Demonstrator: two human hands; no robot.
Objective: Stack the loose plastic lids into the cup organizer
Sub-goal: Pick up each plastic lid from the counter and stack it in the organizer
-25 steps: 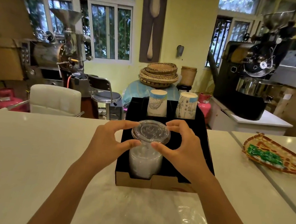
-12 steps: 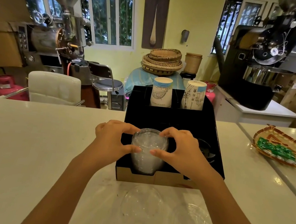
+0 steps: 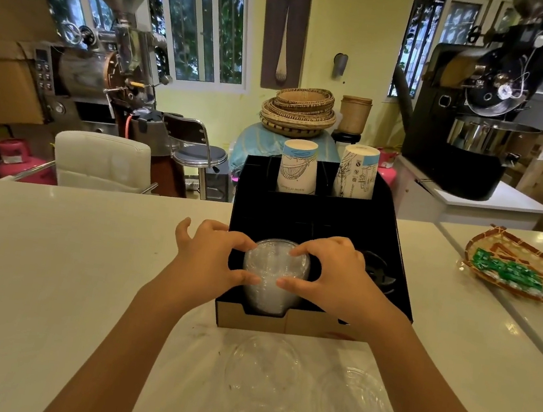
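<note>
A black cup organizer [image 3: 316, 218] stands on the white counter straight ahead. In its front left slot sits a stack of clear plastic lids [image 3: 271, 275]. My left hand [image 3: 211, 260] and my right hand [image 3: 333, 276] grip the top of that stack from either side, thumbs and forefingers pinched on its rim. Loose clear lids [image 3: 262, 367] lie on a plastic sheet on the counter in front of the organizer, with more of them at the right [image 3: 361, 404]. Black lids [image 3: 375, 271] sit in the front right slot, partly hidden by my right hand.
Two paper cup stacks [image 3: 297, 167] [image 3: 357, 172] stand upside down in the organizer's rear slots. A woven tray with green packets [image 3: 524, 270] lies at the right on the adjoining counter. Coffee roasters, a chair and baskets stand behind the counter.
Both hands have pushed the clear lid down from above the stack onto it, and the stack now sits lower in the slot. The camera has tilted down, showing the loose lids in front.
</note>
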